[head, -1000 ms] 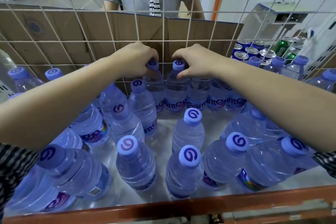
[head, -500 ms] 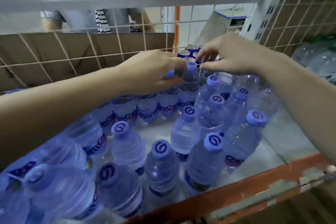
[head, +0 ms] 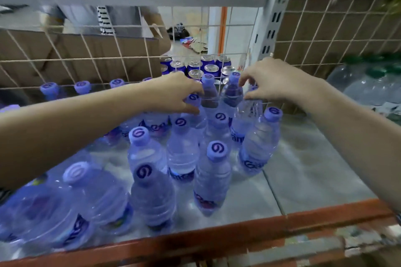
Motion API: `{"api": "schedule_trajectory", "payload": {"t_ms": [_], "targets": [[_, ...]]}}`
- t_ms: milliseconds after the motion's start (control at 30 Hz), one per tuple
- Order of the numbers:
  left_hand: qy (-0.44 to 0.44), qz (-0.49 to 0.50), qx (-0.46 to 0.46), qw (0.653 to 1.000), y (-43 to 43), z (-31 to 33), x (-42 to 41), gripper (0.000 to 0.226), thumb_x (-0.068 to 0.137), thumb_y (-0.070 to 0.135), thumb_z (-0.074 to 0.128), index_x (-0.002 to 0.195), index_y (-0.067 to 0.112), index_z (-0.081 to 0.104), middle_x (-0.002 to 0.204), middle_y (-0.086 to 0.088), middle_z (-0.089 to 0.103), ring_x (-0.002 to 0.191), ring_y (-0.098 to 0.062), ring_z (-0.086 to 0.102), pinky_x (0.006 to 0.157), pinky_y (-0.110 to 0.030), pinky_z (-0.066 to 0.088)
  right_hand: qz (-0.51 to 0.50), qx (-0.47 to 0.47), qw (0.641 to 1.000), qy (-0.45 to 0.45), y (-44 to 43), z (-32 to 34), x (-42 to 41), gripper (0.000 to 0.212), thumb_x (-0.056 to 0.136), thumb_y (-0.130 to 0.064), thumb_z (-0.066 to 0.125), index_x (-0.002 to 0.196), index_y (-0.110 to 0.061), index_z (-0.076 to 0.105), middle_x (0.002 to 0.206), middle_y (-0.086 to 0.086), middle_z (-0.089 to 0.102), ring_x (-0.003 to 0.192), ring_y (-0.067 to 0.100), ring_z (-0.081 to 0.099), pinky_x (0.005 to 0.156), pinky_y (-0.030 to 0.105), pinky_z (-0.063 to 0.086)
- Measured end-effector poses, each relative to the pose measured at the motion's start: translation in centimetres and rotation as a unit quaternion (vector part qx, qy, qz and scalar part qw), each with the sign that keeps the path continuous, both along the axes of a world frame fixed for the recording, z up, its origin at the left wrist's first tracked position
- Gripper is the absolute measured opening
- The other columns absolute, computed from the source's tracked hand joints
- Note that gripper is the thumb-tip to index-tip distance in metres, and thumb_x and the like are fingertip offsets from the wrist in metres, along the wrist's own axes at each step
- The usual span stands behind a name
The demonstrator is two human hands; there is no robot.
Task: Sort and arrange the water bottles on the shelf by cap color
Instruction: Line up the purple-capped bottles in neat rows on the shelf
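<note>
**A:** Where are the person's hands?

**B:** Both reach toward the back of the shelf (head: 303,169). The left hand (head: 175,94) has its forefinger and thumb curled round the purple cap of the left bottle (head: 193,98), which stands upright in the cluster.

**A:** And the other one?

**B:** The right hand (head: 274,80) arches over the top of the right bottle (head: 248,116). Its thumb touches the bottle's shoulder and its fingers curl above. The cap is mostly hidden under the hand, so the grip looks closed on the neck.

**A:** What stands between the two hands?

**B:** Two back bottles (head: 209,93), side by side, close against the wire mesh (head: 86,58).

**A:** Where are the rest of the water bottles?

**B:** The purple-capped bottles (head: 213,178) stand bunched in the middle of the shelf, several touching. More of them line the mesh to the left. Larger bottles (head: 91,197) with the same caps crowd the near left corner, just behind the orange rail (head: 238,230).

**A:** What is on the right half of the shelf?

**B:** Bare grey panel there. Past the side mesh sit big clear bottles with green caps (head: 368,86).

**A:** What lies behind the shelf?

**B:** Drink cans (head: 195,68) stand in rows beyond the mesh, next to cardboard (head: 65,50). Another person in a grey top (head: 82,15) stands behind that.
</note>
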State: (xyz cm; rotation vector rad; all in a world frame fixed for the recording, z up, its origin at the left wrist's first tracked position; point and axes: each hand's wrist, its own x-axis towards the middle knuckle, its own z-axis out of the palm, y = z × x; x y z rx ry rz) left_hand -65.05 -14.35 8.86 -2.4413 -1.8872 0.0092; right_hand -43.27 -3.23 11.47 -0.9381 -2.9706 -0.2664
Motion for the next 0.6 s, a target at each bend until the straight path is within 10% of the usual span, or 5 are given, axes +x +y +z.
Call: {"api": "schedule_trajectory", "payload": {"t_ms": [167, 600], "targets": [[-0.042, 0.022, -0.005, 0.999, 1.1, -0.7, 0.2, 0.046, 0.082, 0.041, 0.074, 0.118, 0.014, 0.062, 0.063, 0.016, 0.035, 0.068, -0.011, 0.029, 0.066, -0.033, 0.03, -0.013, -0.043, 0.999, 0.019, 2.4, -1.4, 0.5, 0.039, 0.078, -0.046, 0.076, 0.103, -0.016, 0.071, 0.088, 0.002, 0.065, 0.081, 0.021, 0.057, 0.069, 0.032, 0.047], [-0.091, 0.028, 0.034, 0.995, 5.0, -1.6, 3.9, 0.048, 0.075, 0.049, 0.078, 0.11, 0.018, 0.067, 0.068, 0.011, 0.05, 0.067, -0.011, 0.046, 0.064, -0.032, 0.028, 0.069, -0.091, 0.988, 0.104, 3.6, -2.2, 0.6, 0.029, 0.071, -0.036, 0.083, 0.094, -0.019, 0.076, 0.074, -0.007, 0.06, 0.075, 0.017, 0.062, 0.065, 0.029, 0.048]]}}
